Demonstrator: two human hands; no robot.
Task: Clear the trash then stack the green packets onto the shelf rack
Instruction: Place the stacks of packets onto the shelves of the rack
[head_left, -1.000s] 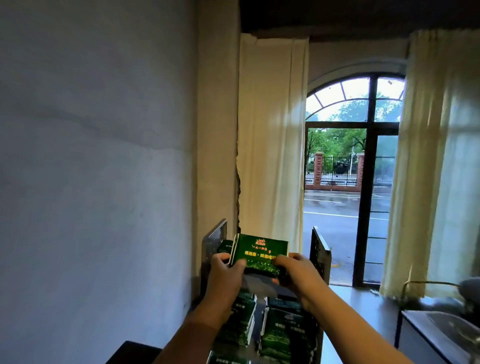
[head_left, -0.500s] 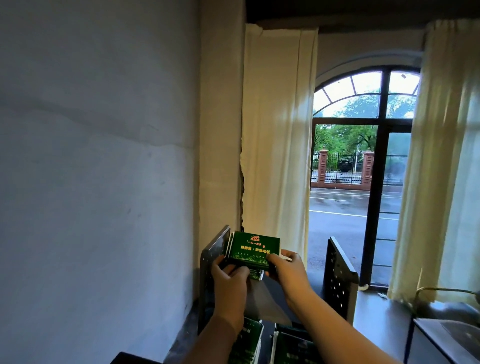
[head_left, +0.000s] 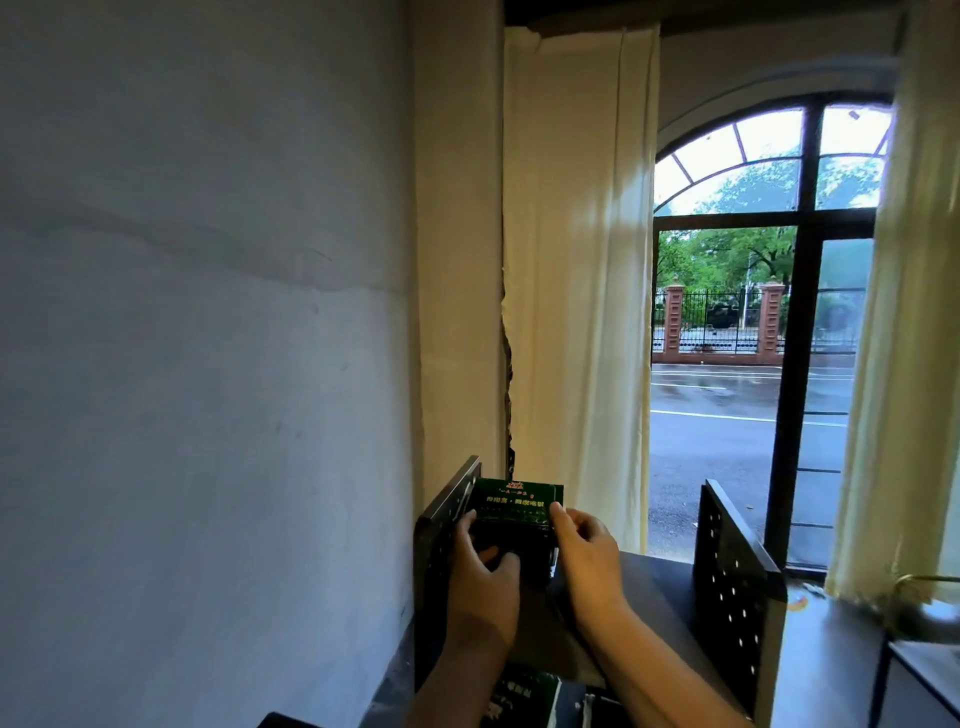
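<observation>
We log a ground-floor room fronting a street; shop or home, unclear. Right of the grip on the green packet (head_left: 517, 501): arched glazed door (head_left: 792, 389), cream curtain (head_left: 576, 312), road (head_left: 727, 447) outside. Left: bare plaster wall (head_left: 208, 364). Flanking it: black perforated shelf rack (head_left: 732, 587).

The black perforated metal shelf rack (head_left: 732, 577) sits low in the centre of the frame, with its left side panel just beside the plain plaster wall (head_left: 208, 364) that fills the left half. The flat green packet (head_left: 519, 501) is between the two side panels, close to the left one. The left hand (head_left: 480, 577) holds its left edge and the right hand (head_left: 587, 551) its right. A few more green packets (head_left: 524, 696) lie below at the bottom edge. Behind the rack hangs a pale fabric curtain (head_left: 576, 312), with the arched dark-framed window (head_left: 727, 364) to its right.
</observation>
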